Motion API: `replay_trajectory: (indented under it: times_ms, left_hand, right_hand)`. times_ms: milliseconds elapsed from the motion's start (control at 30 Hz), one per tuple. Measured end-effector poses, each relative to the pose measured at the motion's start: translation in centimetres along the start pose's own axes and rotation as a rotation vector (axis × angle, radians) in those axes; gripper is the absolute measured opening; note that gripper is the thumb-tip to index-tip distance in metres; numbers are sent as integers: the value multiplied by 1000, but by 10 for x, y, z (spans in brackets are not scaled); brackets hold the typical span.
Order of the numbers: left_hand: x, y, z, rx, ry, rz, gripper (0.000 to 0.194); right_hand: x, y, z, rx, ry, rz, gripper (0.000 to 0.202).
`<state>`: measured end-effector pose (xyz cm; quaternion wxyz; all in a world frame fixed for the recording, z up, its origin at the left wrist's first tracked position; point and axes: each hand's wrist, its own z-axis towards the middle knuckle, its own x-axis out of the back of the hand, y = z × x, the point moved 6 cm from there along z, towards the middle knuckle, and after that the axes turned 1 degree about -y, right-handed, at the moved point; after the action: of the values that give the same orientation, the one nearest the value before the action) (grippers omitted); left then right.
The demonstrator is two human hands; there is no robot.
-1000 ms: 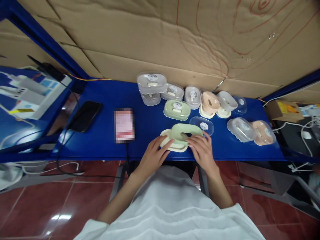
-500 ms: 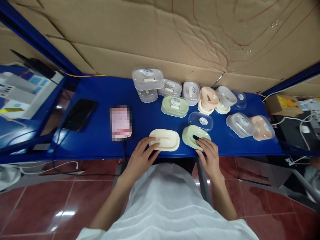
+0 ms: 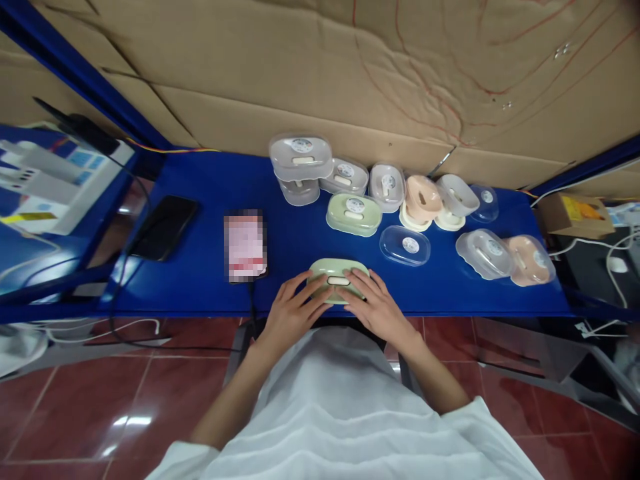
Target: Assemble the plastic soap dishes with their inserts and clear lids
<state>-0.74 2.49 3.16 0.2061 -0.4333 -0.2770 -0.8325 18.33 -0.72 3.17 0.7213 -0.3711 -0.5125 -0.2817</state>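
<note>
A green oval tray [image 3: 339,268] with a slot in its middle sits at the table's front edge, and a cream piece [image 3: 339,281] shows through the slot. My left hand [image 3: 297,308] has its fingers on the tray's left side. On the right side, the fingers of my right hand [image 3: 373,300] grip the same tray. A clear lid [image 3: 405,245] with a round sticker lies behind and to the right. Further back stands a green box [image 3: 354,215] under a clear lid.
Grey boxes [image 3: 301,159] and an orange tray [image 3: 423,199] line the back of the blue table [image 3: 215,180]. More lidded boxes [image 3: 484,253] stand at right. A black phone [image 3: 165,228] and a blurred pink-screened device [image 3: 246,245] lie at left.
My right hand has moved left with the green tray, which now sits over the cream base that lay by my left hand. The spot where the green tray stood is bare.
</note>
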Motion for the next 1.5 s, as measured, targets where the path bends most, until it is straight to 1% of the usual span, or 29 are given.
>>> replay_trajectory:
  times_ms: [33, 67, 100, 133, 200, 233, 267, 300, 333, 400, 500, 567, 633, 733, 867, 1000, 1133, 1267, 1367, 1500]
  left_hand:
    - [0, 0, 0, 6, -4, -13, 31]
    - [0, 0, 1, 15, -10, -37, 31]
    - [0, -1, 2, 31, -13, -71, 31]
    - [1, -1, 3, 53, -12, -115, 31]
    - [2, -4, 5, 107, -18, -223, 29]
    - [1, -6, 7, 136, -31, -275, 27]
    - [0, -8, 8, 164, -51, -318, 26]
    - [-1, -9, 10, 188, -76, -350, 27]
    - [-4, -10, 12, 211, -103, -373, 31]
    - [-9, -14, 16, 269, -142, -407, 50]
    - [-18, -17, 23, 325, -170, -446, 86]
    - [-22, -18, 26, 325, -167, -456, 97]
    - [-24, -20, 28, 328, -164, -454, 99]
    - [-25, -25, 27, 350, -161, -442, 97]
    - [-24, -28, 25, 343, -130, -430, 96]
    - [-22, -24, 24, 293, -82, -390, 99]
    - [-21, -19, 20, 239, -82, -309, 103]
    - [-19, -17, 16, 209, -58, -248, 100]
    - [-18, -19, 17, 217, -68, -282, 94]
    - [-16, -25, 23, 293, -72, -412, 87]
  right_hand:
    - [4, 9, -4, -6, 4, 3, 49]
    - [10, 24, -9, -49, 27, -1, 54]
    - [18, 43, -15, -133, 67, -18, 59]
    - [26, 64, -24, -247, 116, -45, 63]
    - [39, 106, -44, -469, 186, -92, 65]
    - [43, 121, -53, -536, 205, -93, 64]
    - [46, 130, -60, -570, 225, -77, 60]
    - [48, 134, -64, -579, 243, -43, 57]
    - [49, 132, -65, -572, 260, 3, 53]
    - [49, 114, -60, -536, 278, 96, 52]
    - [39, 69, -38, -385, 203, 138, 54]
    - [29, 42, -23, -274, 151, 104, 55]
    - [21, 27, -13, -202, 133, 66, 58]
    - [13, 25, -10, -167, 139, 21, 63]
    - [12, 29, -12, -138, 146, 7, 66]
    - [12, 30, -14, -123, 139, 27, 70]
    - [12, 28, -15, -123, 136, 23, 74]
    - [13, 26, -16, -95, 163, -7, 76]
    - [13, 29, -17, -102, 168, 21, 73]
    - [16, 35, -12, -90, 140, 79, 66]
